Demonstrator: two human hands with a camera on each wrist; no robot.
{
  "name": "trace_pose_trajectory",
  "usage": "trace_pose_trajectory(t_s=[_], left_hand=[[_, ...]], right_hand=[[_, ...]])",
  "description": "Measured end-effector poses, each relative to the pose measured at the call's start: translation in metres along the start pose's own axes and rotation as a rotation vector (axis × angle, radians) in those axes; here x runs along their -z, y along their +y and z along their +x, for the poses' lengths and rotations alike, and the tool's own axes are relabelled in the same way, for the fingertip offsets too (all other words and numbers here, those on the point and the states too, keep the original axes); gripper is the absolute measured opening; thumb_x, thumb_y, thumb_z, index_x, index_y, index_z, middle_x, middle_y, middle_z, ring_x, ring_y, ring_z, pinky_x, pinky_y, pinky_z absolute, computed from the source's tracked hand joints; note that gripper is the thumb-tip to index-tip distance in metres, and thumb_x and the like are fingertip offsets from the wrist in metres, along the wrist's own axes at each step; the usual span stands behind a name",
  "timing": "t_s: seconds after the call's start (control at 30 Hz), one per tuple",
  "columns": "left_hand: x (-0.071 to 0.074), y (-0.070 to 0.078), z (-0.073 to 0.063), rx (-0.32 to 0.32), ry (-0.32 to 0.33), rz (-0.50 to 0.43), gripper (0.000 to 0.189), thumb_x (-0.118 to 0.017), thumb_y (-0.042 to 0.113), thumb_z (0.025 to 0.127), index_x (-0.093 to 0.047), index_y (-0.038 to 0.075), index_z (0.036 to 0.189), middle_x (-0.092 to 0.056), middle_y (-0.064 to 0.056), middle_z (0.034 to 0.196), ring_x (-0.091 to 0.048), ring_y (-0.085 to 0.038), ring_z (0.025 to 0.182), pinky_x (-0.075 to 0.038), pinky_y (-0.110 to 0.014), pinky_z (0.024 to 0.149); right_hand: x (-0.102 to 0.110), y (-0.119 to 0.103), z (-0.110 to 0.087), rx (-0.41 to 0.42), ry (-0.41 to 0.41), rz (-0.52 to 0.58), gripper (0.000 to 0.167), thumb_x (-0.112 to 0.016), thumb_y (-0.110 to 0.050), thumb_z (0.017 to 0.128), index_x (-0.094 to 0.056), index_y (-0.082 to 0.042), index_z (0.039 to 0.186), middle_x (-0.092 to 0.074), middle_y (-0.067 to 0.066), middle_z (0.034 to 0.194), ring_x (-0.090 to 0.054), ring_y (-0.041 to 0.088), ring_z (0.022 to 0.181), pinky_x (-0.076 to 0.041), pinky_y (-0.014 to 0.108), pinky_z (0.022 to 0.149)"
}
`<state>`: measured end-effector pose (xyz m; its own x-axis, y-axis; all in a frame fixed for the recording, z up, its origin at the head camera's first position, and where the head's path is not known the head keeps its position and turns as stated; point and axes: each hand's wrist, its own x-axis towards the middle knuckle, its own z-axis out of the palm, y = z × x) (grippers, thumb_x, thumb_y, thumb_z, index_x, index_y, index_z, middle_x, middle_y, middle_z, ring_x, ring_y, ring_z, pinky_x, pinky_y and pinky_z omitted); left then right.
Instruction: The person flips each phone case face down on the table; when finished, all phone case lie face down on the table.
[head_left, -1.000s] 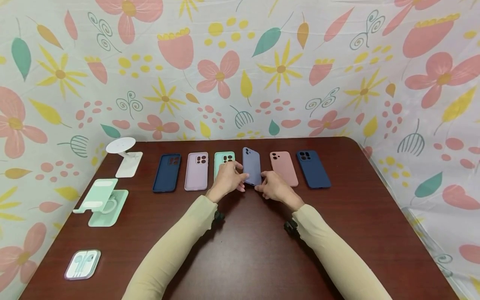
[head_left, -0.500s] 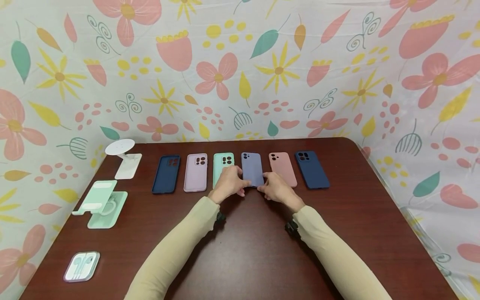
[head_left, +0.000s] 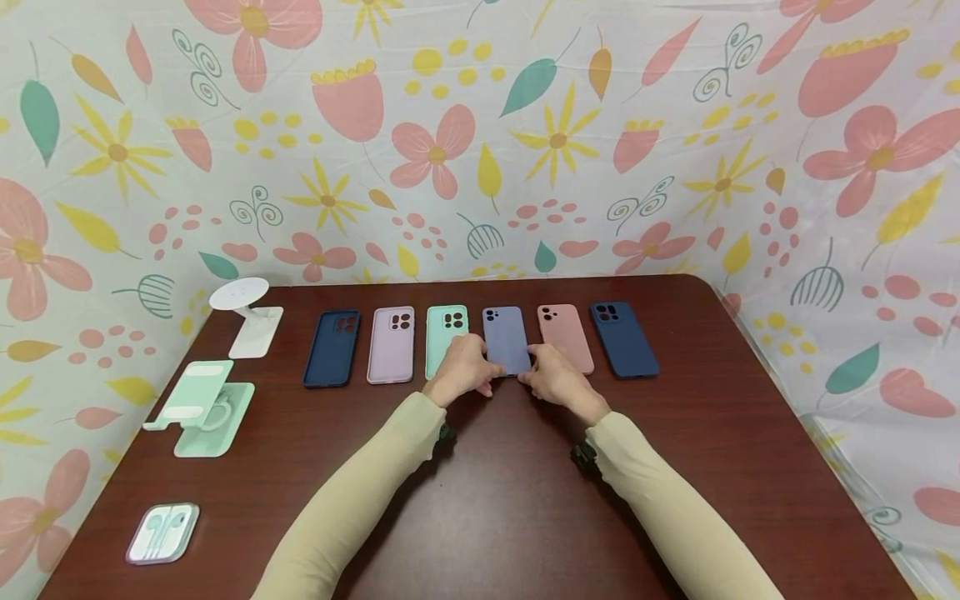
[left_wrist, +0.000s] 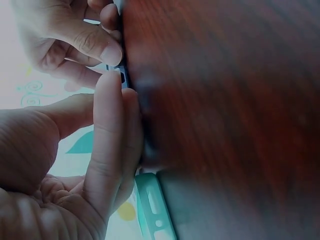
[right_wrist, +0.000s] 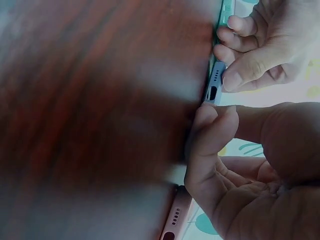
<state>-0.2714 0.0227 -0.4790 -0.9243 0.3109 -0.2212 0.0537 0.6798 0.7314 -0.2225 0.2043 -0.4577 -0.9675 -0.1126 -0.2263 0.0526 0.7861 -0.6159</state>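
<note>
A periwinkle-blue phone case [head_left: 506, 337] lies back up on the dark wooden table, in a row of phone cases. At its near left corner my left hand [head_left: 463, 365] grips it with thumb and fingers. My right hand [head_left: 558, 372] pinches the near right corner. The case's bottom edge with its port cutout [right_wrist: 213, 92] shows between the two hands in the right wrist view. Left of it lies a mint phone case [head_left: 441, 333], partly behind my left hand. To the right is a pink phone case [head_left: 566, 333], close to my right fingers.
Further along the row are a lilac case [head_left: 391, 350], a navy case [head_left: 330, 354] and another blue case [head_left: 626, 343]. On the left stand a white stand [head_left: 257, 332], a mint folding phone stand [head_left: 202, 396] and boxed earphones [head_left: 163, 533]. A floral curtain [head_left: 480, 167] hangs behind.
The periwinkle case was tilted with its far end turned left; it has come down flat and straight in the row. Both hands stay at its near corners, the left shifting slightly right.
</note>
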Motion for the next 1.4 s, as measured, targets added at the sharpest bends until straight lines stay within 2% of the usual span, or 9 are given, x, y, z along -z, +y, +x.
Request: trace_pose_trajectory(t_s=[0.13, 0.27, 0.33, 0.47, 0.63, 0.77, 0.97, 1.17, 1.4], left_hand=[[-0.011, -0.019, 0.026, 0.026, -0.032, 0.028, 0.025, -0.088, 0.023, 0.093, -0.07, 0.009, 0.083, -0.075, -0.005, 0.063, -0.076, -0.013, 0.051, -0.061, -0.023, 0.057], [-0.01, -0.016, 0.027, 0.071, -0.048, 0.012, 0.024, -0.087, 0.021, 0.092, -0.071, 0.007, 0.082, -0.075, -0.004, 0.06, -0.077, -0.015, 0.052, -0.062, -0.022, 0.06], [-0.011, -0.014, 0.023, 0.07, -0.026, 0.016, 0.023, -0.087, 0.022, 0.092, -0.072, 0.006, 0.083, -0.074, -0.004, 0.058, -0.076, -0.015, 0.051, -0.061, -0.023, 0.059], [0.003, 0.006, -0.008, 0.044, 0.009, -0.003, 0.025, -0.084, 0.023, 0.095, -0.073, 0.002, 0.088, -0.074, -0.006, 0.058, -0.075, -0.015, 0.049, -0.063, -0.025, 0.065], [0.024, 0.017, -0.037, -0.002, 0.016, -0.033, 0.047, -0.081, 0.021, 0.099, -0.067, -0.008, 0.133, -0.076, -0.007, 0.065, -0.076, -0.015, 0.052, -0.068, -0.03, 0.082], [0.034, 0.011, -0.042, -0.01, -0.009, 0.003, 0.068, -0.081, 0.029, 0.099, -0.055, -0.006, 0.152, -0.075, -0.002, 0.063, -0.074, -0.011, 0.052, -0.066, -0.032, 0.095], [0.049, 0.007, -0.05, 0.035, -0.004, 0.015, 0.073, -0.083, 0.028, 0.098, -0.052, -0.003, 0.156, -0.076, -0.005, 0.065, -0.076, -0.013, 0.055, -0.062, -0.04, 0.108], [0.064, -0.006, -0.055, 0.066, 0.02, 0.047, 0.076, -0.084, 0.027, 0.097, -0.05, -0.002, 0.158, -0.075, -0.005, 0.066, -0.073, -0.01, 0.052, -0.067, -0.038, 0.095], [0.081, -0.02, -0.055, 0.099, 0.019, 0.048, 0.081, -0.085, 0.026, 0.096, -0.047, -0.004, 0.16, -0.078, -0.007, 0.072, -0.075, -0.009, 0.054, -0.057, -0.043, 0.116]], right_hand=[[-0.001, 0.0, -0.001, 0.005, 0.012, -0.012, 0.065, -0.071, -0.007, 0.104, -0.044, 0.012, 0.16, -0.078, 0.012, 0.085, -0.069, 0.011, 0.061, -0.055, 0.023, 0.061], [-0.001, 0.001, 0.0, -0.003, 0.013, -0.019, 0.064, -0.072, -0.008, 0.104, -0.046, 0.011, 0.158, -0.077, 0.011, 0.083, -0.069, 0.012, 0.061, -0.054, 0.022, 0.06], [-0.001, 0.002, 0.001, -0.009, 0.01, -0.023, 0.065, -0.073, -0.01, 0.103, -0.045, 0.011, 0.158, -0.077, 0.011, 0.082, -0.071, 0.013, 0.062, -0.055, 0.023, 0.061], [-0.009, 0.015, 0.014, -0.004, 0.025, -0.048, 0.073, -0.076, -0.017, 0.102, -0.041, 0.011, 0.158, -0.076, 0.014, 0.087, -0.072, 0.018, 0.07, -0.057, 0.03, 0.063], [-0.022, 0.023, 0.028, 0.024, 0.053, -0.058, 0.082, -0.079, -0.029, 0.101, -0.038, 0.006, 0.163, -0.075, 0.011, 0.096, -0.071, 0.019, 0.08, -0.059, 0.034, 0.067], [-0.021, 0.004, 0.017, 0.058, 0.037, -0.003, 0.078, -0.078, -0.029, 0.101, -0.042, 0.005, 0.162, -0.075, 0.006, 0.088, -0.071, 0.016, 0.071, -0.057, 0.032, 0.067], [-0.018, -0.034, -0.007, 0.114, 0.031, 0.054, 0.069, -0.076, -0.024, 0.103, -0.047, 0.007, 0.157, -0.077, 0.007, 0.085, -0.073, 0.014, 0.067, -0.06, 0.034, 0.08], [-0.033, -0.035, 0.001, 0.156, 0.044, 0.065, 0.073, -0.078, -0.028, 0.102, -0.046, 0.008, 0.157, -0.071, 0.002, 0.079, -0.068, 0.013, 0.062, -0.054, 0.028, 0.066], [-0.041, -0.052, -0.001, 0.111, 0.013, 0.08, 0.072, -0.079, -0.023, 0.102, -0.045, 0.005, 0.159, -0.073, 0.006, 0.083, -0.069, 0.013, 0.064, -0.053, 0.025, 0.064]])
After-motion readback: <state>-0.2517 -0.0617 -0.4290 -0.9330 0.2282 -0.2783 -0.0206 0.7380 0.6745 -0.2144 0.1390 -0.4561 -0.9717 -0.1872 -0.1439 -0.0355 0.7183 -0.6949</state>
